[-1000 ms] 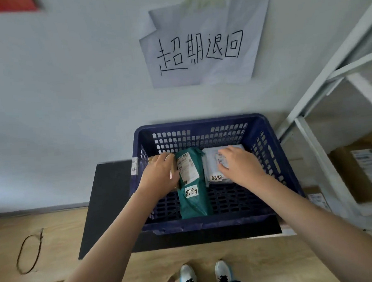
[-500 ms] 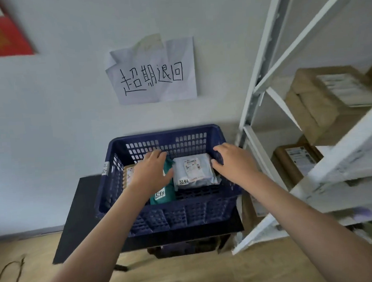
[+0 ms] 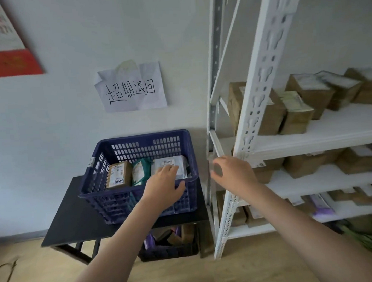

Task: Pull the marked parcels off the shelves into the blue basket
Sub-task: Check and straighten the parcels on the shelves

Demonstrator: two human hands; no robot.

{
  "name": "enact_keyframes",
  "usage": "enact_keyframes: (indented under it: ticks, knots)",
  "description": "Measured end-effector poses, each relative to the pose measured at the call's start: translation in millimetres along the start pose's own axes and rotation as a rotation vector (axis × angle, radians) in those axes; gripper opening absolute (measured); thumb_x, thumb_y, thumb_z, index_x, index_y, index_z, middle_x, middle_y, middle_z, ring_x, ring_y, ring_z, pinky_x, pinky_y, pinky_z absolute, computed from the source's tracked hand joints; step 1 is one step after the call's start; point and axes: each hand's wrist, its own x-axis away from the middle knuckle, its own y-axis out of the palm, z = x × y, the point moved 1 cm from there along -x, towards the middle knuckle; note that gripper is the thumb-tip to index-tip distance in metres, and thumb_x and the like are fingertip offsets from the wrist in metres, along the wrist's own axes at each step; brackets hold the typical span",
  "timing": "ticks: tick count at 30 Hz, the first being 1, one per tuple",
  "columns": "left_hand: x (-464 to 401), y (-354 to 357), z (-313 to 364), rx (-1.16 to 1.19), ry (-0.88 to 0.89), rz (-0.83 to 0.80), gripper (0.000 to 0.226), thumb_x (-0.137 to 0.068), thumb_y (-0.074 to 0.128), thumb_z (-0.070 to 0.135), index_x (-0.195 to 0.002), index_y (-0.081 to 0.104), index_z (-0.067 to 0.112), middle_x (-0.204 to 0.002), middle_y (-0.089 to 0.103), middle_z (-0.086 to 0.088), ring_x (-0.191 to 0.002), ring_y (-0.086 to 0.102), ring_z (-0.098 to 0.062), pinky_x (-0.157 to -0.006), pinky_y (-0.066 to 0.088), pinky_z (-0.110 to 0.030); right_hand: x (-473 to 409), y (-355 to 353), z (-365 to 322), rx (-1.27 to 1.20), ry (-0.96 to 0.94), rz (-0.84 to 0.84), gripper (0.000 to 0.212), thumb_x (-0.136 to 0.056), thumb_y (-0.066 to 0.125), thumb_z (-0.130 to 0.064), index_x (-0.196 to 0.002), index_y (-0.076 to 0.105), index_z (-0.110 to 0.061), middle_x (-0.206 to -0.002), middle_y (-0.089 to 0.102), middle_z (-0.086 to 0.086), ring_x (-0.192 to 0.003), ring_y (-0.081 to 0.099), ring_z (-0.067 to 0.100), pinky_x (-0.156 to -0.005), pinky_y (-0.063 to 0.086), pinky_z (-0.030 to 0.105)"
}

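Right hand [image 3: 232, 174] lifted clear of blue slotted plastic basket [image 3: 137, 141], fingers spread, empty; left hand [image 3: 163, 186] fingers loosely spread over white plastic mailer parcel [image 3: 171, 165].

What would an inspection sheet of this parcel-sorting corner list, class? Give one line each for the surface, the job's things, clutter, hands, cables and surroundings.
Surface: black table against the wall, carrying the blue basket.
Job's things: basket holds a brown box, a green parcel and a white parcel; many brown boxes on the white shelves.
Clutter: a dark crate of parcels under the table.
Hands: left hand over the basket's near rim, empty; right hand open, empty, by the shelf upright.
Cables: a thin loop of cord on the floor.
Surroundings: handwritten paper sign and a red-edged calendar on the wall.
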Motion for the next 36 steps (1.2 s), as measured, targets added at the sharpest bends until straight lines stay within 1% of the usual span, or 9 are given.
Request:
enact_keyframes:
  ticks: [5, 11, 14, 17, 20, 25, 29, 32, 36]
  knots:
    - [7.1, -12.0, 40.9, 0.044, 0.036, 0.033, 0.048, -0.098, 0.049, 0.042, -0.138, 0.048, 0.016, -0.139, 0.053, -0.003, -0.128, 0.047, -0.024, -0.096, 0.047, -0.04, 38.7, -27.7, 25.0, 0.009, 0.1, 0.043, 0.04, -0.099, 0.048, -0.044, -0.132, 0.057, -0.024, -0.123, 0.065, -0.007, -0.101, 0.064, 0.015, -0.07, 0.045, 0.028]
    - [20.5, -16.0, 79.4, 0.048, 0.065, 0.015, 0.05, -0.098, 0.049, 0.044, -0.139, 0.047, 0.016, -0.14, 0.053, -0.004, -0.125, 0.05, -0.025, -0.098, 0.047, -0.04, 79.9, -51.4, 57.7, -0.001, 0.159, 0.061, 0.034, -0.097, 0.048, -0.045, -0.123, 0.061, -0.026, -0.106, 0.066, -0.01, -0.086, 0.059, 0.01, -0.07, 0.054, 0.031]
    - [23.7, -14.8, 116.7, 0.038, 0.112, 0.029, 0.045, -0.098, 0.049, 0.043, -0.134, 0.05, 0.016, -0.135, 0.055, -0.003, -0.122, 0.052, -0.024, -0.095, 0.049, -0.039, 100.3, -64.7, 81.8, -0.014, 0.178, 0.093, 0.035, -0.098, 0.05, -0.044, -0.125, 0.061, -0.025, -0.117, 0.067, -0.009, -0.097, 0.064, 0.012, -0.076, 0.054, 0.031]
    - [17.9, -13.6, 161.7, 0.06, 0.111, 0.048, 0.047, -0.097, 0.048, 0.042, -0.137, 0.049, 0.017, -0.138, 0.054, -0.001, -0.125, 0.05, -0.024, -0.099, 0.047, -0.039, 119.8, -79.6, 113.9, -0.011, 0.177, 0.098, 0.039, -0.098, 0.051, -0.045, -0.13, 0.06, -0.024, -0.116, 0.067, -0.01, -0.092, 0.061, 0.009, -0.071, 0.047, 0.028]
    - [9.9, -7.2, 212.5, 0.047, 0.127, 0.096, 0.05, -0.097, 0.048, 0.044, -0.141, 0.046, 0.019, -0.137, 0.054, 0.0, -0.123, 0.052, -0.023, -0.094, 0.05, -0.039, 137.8, -94.9, 157.8, -0.012, 0.169, 0.112, 0.039, -0.098, 0.052, -0.045, -0.13, 0.06, -0.024, -0.117, 0.067, -0.009, -0.098, 0.062, 0.011, -0.079, 0.049, 0.028]
    - [-7.3, 12.3, 315.7, 0.036, 0.093, 0.1, 0.047, -0.097, 0.046, 0.042, -0.138, 0.047, 0.02, -0.132, 0.056, 0.0, -0.117, 0.052, -0.022, -0.088, 0.047, -0.037, 169.8, -127.3, 251.5, 0.023, 0.162, 0.101, 0.035, -0.097, 0.05, -0.047, -0.122, 0.061, -0.025, -0.1, 0.066, -0.01, -0.085, 0.06, 0.011, -0.07, 0.052, 0.03]
    - [-24.2, 23.3, 397.9, 0.067, 0.073, 0.098, 0.046, -0.095, 0.048, 0.04, -0.138, 0.047, 0.023, -0.131, 0.056, 0.002, -0.117, 0.052, -0.022, -0.087, 0.047, -0.036, 194.1, -158.1, 327.4, 0.001, 0.166, 0.125, 0.04, -0.097, 0.049, -0.048, -0.129, 0.058, -0.027, -0.112, 0.067, -0.01, -0.096, 0.063, 0.012, -0.078, 0.055, 0.034]
    - [-41.7, 29.5, 452.5, 0.061, 0.123, 0.142, 0.043, -0.096, 0.048, 0.043, -0.134, 0.049, 0.023, -0.126, 0.058, 0.003, -0.112, 0.054, -0.02, -0.082, 0.047, -0.033, 204.5, -175.9, 383.5, -0.001, 0.192, 0.132, 0.041, -0.096, 0.05, -0.049, -0.129, 0.059, -0.026, -0.109, 0.068, -0.01, -0.096, 0.064, 0.012, -0.079, 0.055, 0.034]
    - [-84.2, 38.0, 518.0, 0.048, 0.155, 0.161, 0.048, -0.097, 0.049, 0.045, -0.14, 0.046, 0.022, -0.133, 0.056, 0.003, -0.116, 0.053, -0.02, -0.087, 0.05, -0.036, 209.5, -197.1, 458.2, -0.029, 0.227, 0.14, 0.039, -0.097, 0.051, -0.047, -0.127, 0.061, -0.024, -0.11, 0.069, -0.007, -0.097, 0.064, 0.014, -0.079, 0.055, 0.036]
